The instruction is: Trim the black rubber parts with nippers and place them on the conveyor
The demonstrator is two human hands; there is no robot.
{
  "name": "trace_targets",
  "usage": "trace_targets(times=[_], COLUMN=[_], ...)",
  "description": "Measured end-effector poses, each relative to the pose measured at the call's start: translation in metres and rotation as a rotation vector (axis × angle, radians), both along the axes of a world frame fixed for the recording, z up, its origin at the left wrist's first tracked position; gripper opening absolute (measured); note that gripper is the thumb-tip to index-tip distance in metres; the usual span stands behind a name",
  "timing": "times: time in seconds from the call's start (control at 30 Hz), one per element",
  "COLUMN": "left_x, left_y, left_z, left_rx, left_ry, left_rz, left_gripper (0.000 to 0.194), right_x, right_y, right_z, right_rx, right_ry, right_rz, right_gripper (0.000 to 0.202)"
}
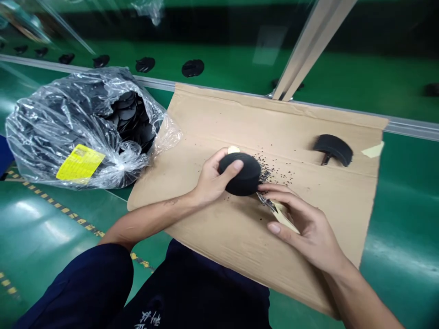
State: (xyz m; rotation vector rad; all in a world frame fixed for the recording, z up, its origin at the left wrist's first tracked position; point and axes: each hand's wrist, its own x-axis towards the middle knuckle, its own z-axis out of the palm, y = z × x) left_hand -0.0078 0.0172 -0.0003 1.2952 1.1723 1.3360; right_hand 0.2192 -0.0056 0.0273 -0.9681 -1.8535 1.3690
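My left hand [214, 178] is closed round a thick stack of round black discs [240, 174], its thumb pressed on the top. To the right, my right hand [302, 219] grips a small metal tool [267, 201] whose handles look wrapped in pale yellow tape; its tip is at the lower right edge of the stack. Small black bits [269, 172] lie scattered beside the stack on a brown cardboard sheet [212, 119]. A curved black piece [334, 147] lies farther right on the cardboard.
A clear plastic bag [44, 132] of black discs with a yellow label [80, 162] stands at left. Behind the cardboard are a metal frame post [308, 45] and a glass-like panel, with black pieces [192, 68] in a row beyond. Pale tape [373, 150] sits at the right edge.
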Motion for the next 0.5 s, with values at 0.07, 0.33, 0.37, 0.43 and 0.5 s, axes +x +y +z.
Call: trace_targets(times=[0.07,0.33,0.37,0.43,0.5], left_x=[0.000,-0.012,-0.014,-0.017,-0.017], left_y=[0.001,-0.004,-0.004,-0.001,0.001], left_z=[-0.004,0.006,0.008,0.009,0.009], left_rx=[0.004,0.253,0.283,0.313,0.314], left_ry=[-0.021,0.379,0.408,0.398,0.350], left_rz=[-0.065,-0.281,-0.310,-0.334,-0.310], left_gripper=[0.041,0.034,0.030,0.021,0.012], right_x=[-0.002,-0.001,0.000,0.002,0.005], right_y=[-0.002,-0.009,-0.009,-0.007,-0.004], right_z=[-0.001,0.001,0.003,0.007,0.009], right_rx=[0.024,0.293,0.319,0.359,0.417], right_ry=[-0.022,-0.139,-0.126,-0.084,-0.100], right_rz=[-0.011,-0.072,-0.046,-0.034,-0.127], right_gripper=[0.030,0.031,0.031,0.031,0.034])
